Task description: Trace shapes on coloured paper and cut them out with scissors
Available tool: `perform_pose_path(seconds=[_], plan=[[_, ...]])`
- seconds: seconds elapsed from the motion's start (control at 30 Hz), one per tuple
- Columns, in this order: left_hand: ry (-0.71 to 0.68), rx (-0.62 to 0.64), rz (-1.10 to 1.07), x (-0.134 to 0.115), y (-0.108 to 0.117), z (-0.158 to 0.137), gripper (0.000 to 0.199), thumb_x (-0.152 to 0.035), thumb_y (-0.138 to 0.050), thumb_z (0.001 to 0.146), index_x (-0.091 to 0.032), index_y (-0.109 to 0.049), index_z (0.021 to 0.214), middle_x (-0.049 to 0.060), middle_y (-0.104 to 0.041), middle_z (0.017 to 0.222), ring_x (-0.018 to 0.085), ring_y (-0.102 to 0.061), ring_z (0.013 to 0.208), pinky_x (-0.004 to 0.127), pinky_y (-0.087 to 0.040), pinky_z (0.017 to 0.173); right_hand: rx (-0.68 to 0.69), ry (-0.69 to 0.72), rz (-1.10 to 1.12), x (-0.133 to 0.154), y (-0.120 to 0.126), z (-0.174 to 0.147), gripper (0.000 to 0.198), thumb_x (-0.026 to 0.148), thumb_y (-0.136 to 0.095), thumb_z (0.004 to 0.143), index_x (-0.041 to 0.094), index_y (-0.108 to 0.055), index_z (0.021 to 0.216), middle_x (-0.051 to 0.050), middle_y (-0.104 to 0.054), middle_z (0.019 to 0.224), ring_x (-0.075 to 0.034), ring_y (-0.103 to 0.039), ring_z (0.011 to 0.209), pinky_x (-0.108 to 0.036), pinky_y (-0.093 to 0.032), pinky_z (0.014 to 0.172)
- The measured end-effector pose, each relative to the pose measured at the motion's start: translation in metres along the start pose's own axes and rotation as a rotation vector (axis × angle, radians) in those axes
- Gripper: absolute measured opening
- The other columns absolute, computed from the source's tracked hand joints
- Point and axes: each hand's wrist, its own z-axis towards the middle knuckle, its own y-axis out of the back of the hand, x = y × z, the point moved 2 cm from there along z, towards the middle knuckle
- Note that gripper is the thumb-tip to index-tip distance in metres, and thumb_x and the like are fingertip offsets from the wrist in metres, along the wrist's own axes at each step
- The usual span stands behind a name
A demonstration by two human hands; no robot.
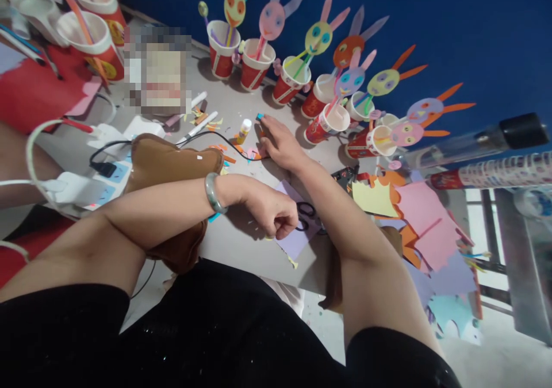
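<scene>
My left hand (276,208), a green bangle (214,194) on its wrist, is curled into a fist above a sheet of purple paper (297,241). What the fist holds, if anything, is hidden. Black scissors handles (307,215) lie on that sheet, beside the fist and partly behind my right forearm. Farther off, my right hand (279,141) is stretched over the tabletop, thumb apart from the fingers. Its fingertips touch a small teal piece (260,116) whose kind I cannot make out. A glue stick (244,130) stands just left of these fingers.
Red paper cups (254,72) with paper rabbit faces line the blue wall. Paper scraps (226,153) and white markers (202,125) lie left. A brown cushion (172,161), cords and a power strip (110,175) are nearer. Coloured paper (425,215) and stacked cups (495,171) are right.
</scene>
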Motion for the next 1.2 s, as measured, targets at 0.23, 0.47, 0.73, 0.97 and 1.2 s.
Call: perform_pose_path(seconds=[0.23,0.47,0.73,0.97,1.2], plan=[[0.051,0.035,-0.003,-0.003,0.004,-0.006,0.022,0.002,-0.063,0.064,-0.018,-0.068,0.073,-0.005,-0.066,0.065,0.012,-0.060,0.061,0.024,-0.045,0.057,0.112,0.035,0.160,0.028,0.008,-0.011,0.057,0.048,-0.044,0.102,0.023,-0.049,0.153,-0.012,-0.068,0.142,-0.030,-0.059,0.136,-0.053,-0.046,0.117],[0.006,-0.447,-0.218,0.004,0.029,-0.008,0.015,-0.002,-0.070,0.068,-0.014,-0.068,0.076,-0.003,-0.067,0.062,0.009,-0.063,0.057,0.020,-0.044,0.055,-0.252,-0.139,0.091,0.036,0.069,-0.086,0.036,0.040,-0.060,0.093,0.020,-0.071,0.120,-0.011,-0.078,0.115,-0.028,-0.072,0.107,-0.045,-0.054,0.100],[0.038,-1.118,-0.455,0.001,0.041,-0.015,0.015,0.001,-0.067,0.080,-0.013,-0.064,0.081,-0.003,-0.062,0.059,0.006,-0.058,0.053,0.022,-0.037,0.053,0.253,-0.375,-0.228,0.061,0.088,-0.169,0.018,0.037,-0.068,0.088,0.020,-0.074,0.091,-0.004,-0.071,0.072,-0.018,-0.061,0.066,-0.030,-0.038,0.062],[0.051,-1.177,-0.521,-0.007,0.039,-0.017,0.018,0.004,-0.066,0.081,-0.014,-0.062,0.079,-0.005,-0.062,0.059,0.005,-0.057,0.051,0.021,-0.037,0.051,0.382,-0.292,-0.452,0.072,0.062,-0.177,0.025,0.038,-0.069,0.089,0.016,-0.072,0.101,-0.012,-0.066,0.097,-0.024,-0.057,0.083,-0.032,-0.034,0.067],[-0.031,-1.310,-0.520,0.001,0.044,-0.019,0.016,0.002,-0.068,0.078,-0.013,-0.063,0.082,-0.004,-0.065,0.064,0.004,-0.059,0.053,0.020,-0.041,0.049,0.296,-0.298,-0.448,0.073,0.073,-0.177,0.015,0.024,-0.069,0.080,0.017,-0.069,0.093,-0.011,-0.066,0.096,-0.023,-0.058,0.084,-0.032,-0.036,0.068]])
